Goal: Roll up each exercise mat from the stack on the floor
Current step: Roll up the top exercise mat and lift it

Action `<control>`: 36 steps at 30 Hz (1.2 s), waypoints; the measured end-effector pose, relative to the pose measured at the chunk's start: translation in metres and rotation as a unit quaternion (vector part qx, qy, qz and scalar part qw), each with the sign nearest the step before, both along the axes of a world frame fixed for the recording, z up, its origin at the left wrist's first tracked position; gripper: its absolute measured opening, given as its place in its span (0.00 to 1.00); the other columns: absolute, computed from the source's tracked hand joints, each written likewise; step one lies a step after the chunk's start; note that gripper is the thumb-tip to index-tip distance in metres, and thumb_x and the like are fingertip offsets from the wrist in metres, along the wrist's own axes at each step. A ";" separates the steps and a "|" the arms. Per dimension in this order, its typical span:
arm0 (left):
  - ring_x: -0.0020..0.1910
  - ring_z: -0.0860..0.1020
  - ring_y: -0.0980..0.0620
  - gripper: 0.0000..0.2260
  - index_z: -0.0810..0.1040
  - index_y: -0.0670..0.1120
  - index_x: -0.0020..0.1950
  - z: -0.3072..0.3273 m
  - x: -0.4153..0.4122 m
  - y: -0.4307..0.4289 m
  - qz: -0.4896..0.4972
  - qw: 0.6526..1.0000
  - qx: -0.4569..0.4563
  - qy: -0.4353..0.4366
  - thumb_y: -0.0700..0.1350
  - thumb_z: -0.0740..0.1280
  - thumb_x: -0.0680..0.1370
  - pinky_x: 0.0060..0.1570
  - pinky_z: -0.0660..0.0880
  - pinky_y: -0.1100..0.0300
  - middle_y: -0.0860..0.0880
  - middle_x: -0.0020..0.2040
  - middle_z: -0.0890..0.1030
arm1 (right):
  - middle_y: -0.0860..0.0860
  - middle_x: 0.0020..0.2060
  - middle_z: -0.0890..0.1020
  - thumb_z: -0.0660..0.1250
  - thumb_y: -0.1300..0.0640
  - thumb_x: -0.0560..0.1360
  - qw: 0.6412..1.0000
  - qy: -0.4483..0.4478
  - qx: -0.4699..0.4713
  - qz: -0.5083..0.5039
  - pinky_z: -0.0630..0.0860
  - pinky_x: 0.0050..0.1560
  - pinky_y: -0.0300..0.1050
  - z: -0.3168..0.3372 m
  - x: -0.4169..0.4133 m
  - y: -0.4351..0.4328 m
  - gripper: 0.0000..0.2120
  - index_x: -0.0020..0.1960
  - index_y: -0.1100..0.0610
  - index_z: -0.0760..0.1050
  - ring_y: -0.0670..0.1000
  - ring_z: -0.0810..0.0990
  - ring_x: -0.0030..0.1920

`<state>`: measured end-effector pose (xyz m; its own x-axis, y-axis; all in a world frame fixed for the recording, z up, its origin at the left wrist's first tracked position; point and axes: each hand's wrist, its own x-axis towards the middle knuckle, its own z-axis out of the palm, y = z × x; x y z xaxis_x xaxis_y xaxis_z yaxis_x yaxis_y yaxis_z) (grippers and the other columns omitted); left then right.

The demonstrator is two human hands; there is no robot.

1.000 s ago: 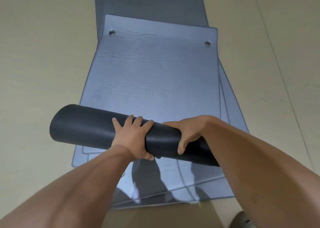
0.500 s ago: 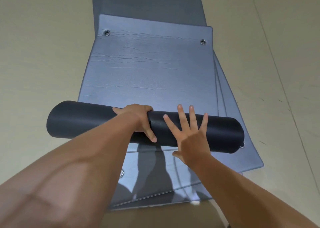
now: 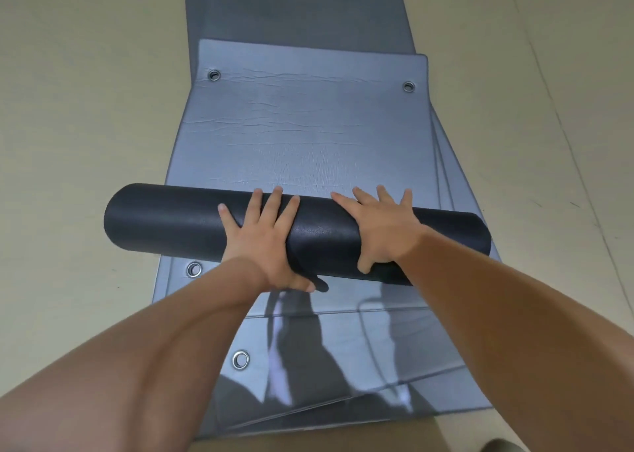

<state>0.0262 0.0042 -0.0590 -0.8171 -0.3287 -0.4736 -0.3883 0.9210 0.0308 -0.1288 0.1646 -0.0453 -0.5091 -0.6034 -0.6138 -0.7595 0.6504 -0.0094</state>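
Here, left hand [image 3: 264, 237] and right hand [image 3: 386, 233], fingers splayed, flat atop the black mat roll [image 3: 164, 220].

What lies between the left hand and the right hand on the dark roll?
Only a bare stretch of the dark roll, seen in the head view; the left hand and right hand are apart.

Text on the rolled mat [image 3: 171, 221]: you can read none.
Text on the flat mats [image 3: 308, 136]: none for you either.

Left hand [image 3: 264, 242] and right hand [image 3: 382, 233] press down side by side (fingers spread straight).
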 end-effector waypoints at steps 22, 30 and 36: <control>0.80 0.47 0.41 0.67 0.42 0.56 0.81 -0.019 -0.070 -0.040 -0.048 0.998 -0.044 -0.014 0.67 0.80 0.54 0.69 0.48 0.23 0.47 0.80 0.52 | 0.53 0.80 0.54 0.81 0.51 0.63 1.000 0.026 -0.013 0.008 0.57 0.72 0.78 -0.020 -0.031 -0.009 0.68 0.78 0.31 0.30 0.66 0.57 0.77; 0.72 0.62 0.42 0.58 0.53 0.57 0.77 -0.001 -0.031 -0.020 -0.045 0.996 0.002 -0.075 0.60 0.81 0.54 0.64 0.58 0.20 0.49 0.70 0.66 | 0.50 0.70 0.69 0.80 0.50 0.66 0.997 -0.046 0.052 0.024 0.66 0.69 0.72 -0.002 0.011 -0.003 0.63 0.79 0.31 0.35 0.59 0.72 0.66; 0.65 0.72 0.46 0.52 0.62 0.61 0.71 0.022 0.011 -0.012 0.008 0.979 0.088 -0.184 0.60 0.83 0.51 0.62 0.65 0.25 0.54 0.61 0.71 | 0.47 0.67 0.75 0.84 0.52 0.60 0.978 -0.186 0.067 0.062 0.75 0.64 0.57 0.016 0.022 -0.001 0.64 0.81 0.31 0.46 0.55 0.75 0.63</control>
